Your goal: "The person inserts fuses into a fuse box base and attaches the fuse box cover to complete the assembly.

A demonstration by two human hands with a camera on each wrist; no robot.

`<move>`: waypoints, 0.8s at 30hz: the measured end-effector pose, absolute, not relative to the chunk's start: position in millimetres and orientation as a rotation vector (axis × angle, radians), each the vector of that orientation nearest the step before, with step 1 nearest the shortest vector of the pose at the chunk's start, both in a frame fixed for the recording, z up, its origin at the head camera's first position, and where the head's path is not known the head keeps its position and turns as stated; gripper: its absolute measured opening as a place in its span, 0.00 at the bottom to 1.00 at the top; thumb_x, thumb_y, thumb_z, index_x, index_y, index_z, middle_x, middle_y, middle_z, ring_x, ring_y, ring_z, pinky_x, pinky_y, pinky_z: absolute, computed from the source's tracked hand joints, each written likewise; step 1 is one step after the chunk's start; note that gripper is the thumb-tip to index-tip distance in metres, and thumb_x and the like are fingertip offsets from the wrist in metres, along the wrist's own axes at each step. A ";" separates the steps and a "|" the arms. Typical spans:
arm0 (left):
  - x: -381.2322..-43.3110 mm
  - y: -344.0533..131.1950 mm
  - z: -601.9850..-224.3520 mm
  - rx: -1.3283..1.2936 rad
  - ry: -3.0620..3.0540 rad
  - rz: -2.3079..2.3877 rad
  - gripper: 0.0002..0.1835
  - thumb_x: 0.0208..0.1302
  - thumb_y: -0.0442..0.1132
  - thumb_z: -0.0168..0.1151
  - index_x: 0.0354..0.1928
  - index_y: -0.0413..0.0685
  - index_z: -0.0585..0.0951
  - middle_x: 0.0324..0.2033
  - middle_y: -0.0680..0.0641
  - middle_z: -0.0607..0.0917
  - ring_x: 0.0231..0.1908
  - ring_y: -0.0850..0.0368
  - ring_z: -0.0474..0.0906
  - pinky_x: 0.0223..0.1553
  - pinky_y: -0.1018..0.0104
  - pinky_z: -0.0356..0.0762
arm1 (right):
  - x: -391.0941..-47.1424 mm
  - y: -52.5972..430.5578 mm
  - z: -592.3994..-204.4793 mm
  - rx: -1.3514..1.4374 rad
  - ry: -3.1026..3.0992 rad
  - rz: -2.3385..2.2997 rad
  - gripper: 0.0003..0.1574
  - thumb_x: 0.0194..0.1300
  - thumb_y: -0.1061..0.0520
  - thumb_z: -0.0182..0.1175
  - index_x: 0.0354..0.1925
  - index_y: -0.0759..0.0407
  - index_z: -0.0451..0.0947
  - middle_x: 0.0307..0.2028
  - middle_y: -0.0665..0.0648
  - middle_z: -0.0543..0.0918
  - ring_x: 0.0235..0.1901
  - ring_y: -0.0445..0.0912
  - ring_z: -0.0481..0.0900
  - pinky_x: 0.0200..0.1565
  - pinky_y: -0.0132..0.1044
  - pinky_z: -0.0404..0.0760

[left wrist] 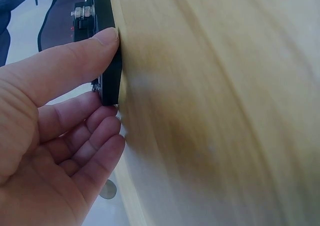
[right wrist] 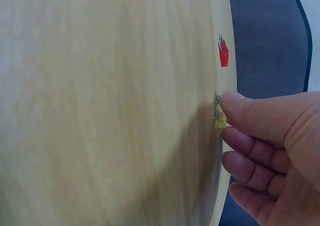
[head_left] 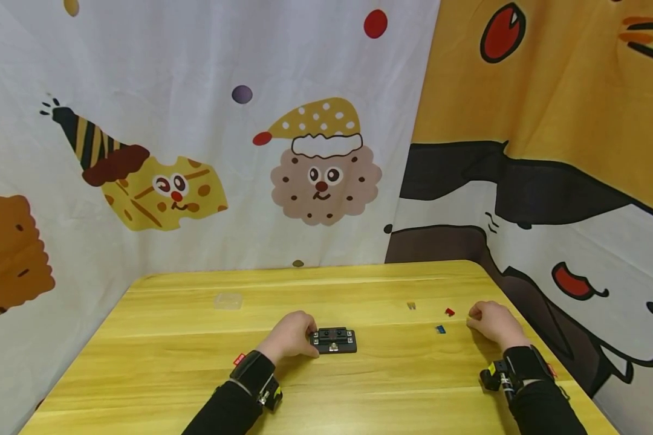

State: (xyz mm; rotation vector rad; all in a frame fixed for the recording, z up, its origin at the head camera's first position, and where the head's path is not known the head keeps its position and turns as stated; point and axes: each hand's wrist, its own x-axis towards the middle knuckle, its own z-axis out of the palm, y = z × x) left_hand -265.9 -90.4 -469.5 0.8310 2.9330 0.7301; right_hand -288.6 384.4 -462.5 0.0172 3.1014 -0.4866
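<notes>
A blue clip [head_left: 441, 329], red clip [head_left: 450, 312] and yellow clip [right wrist: 222, 120] at right; black block [head_left: 334, 341], lower centre; yellow wood-grained table [head_left: 386, 386].

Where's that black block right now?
In the head view, the black block sits on the table, left of the small blue piece, its left end held by the left hand.

Plastic block [head_left: 327, 340] (shiny metal nuts [left wrist: 87, 11]), smooth wood-grain tabletop [head_left: 381, 386]

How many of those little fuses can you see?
4: a yellow fuse at the fingertips of the right hand, a red fuse and a blue fuse left of that hand, and a tan fuse farther left. Others may be hidden.
</notes>
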 end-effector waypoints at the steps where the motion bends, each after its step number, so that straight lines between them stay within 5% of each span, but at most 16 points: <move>1: -265.9 -90.3 -469.7 0.826 2.933 0.730 0.22 0.39 0.43 0.84 0.35 0.42 0.84 0.29 0.52 0.77 0.31 0.58 0.71 0.38 0.61 0.74 | -288.9 384.0 -462.2 0.025 3.098 -0.488 0.14 0.63 0.60 0.66 0.42 0.70 0.78 0.36 0.65 0.81 0.37 0.58 0.77 0.46 0.58 0.75; 24: -264.8 -89.3 -468.7 0.793 2.933 0.735 0.23 0.39 0.43 0.84 0.36 0.42 0.84 0.30 0.53 0.77 0.31 0.58 0.71 0.39 0.61 0.75 | -289.9 381.3 -463.1 0.117 3.059 -0.527 0.10 0.64 0.61 0.66 0.38 0.67 0.77 0.32 0.60 0.78 0.32 0.54 0.73 0.42 0.53 0.74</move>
